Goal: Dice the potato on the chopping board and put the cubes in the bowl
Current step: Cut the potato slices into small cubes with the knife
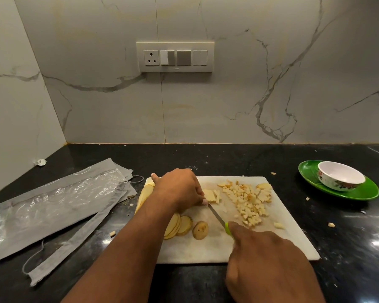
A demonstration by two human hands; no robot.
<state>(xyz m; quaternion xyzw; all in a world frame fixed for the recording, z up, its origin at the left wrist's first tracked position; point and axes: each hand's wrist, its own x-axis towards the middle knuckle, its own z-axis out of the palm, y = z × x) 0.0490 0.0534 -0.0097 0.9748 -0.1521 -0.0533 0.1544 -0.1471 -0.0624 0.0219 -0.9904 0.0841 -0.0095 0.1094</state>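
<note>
Nearest me, my right hand (269, 256) was wrapped round the green handle of the knife (217, 215), forefinger laid along the top, I'd say to steer the tip; the blade ran up and left across the chopping board (206, 250) twd my left hand (179, 189). That hand sat knuckles-up w/ fingers curled down, fingertips pinning a small stack of potato strips (211, 195) just past the knife tip, prob. to keep them from sliding while I cross-cut; exact grip under the palm I couldn't tell. Round slices (184, 225) leaned in a fan by my left wrist, one lying flat beside them, parked there as the next batch I reckon. More uncut potato (146, 193) lay at the board's far-left edge, partly hidden by the hand. The finished cubes (248, 203) were heaped on the right half of the board, clear of the blade and on the side nearer the bowl (340, 176), which made sense for a later scoop. The bowl was white w/ a flower print, looked empty, and stood on a green plate (363, 193) well off to the right, apart from the board. So dicing was maybe half done, nothing moved over yet. Board lay on a black speckled counter (348, 237) w/ stray potato bits around it. Left of the board: grey face masks (59, 206) w/ a clear plastic wrapper on top. Behind, a pale marble-look wall w/ a switch panel (175, 56).
</note>
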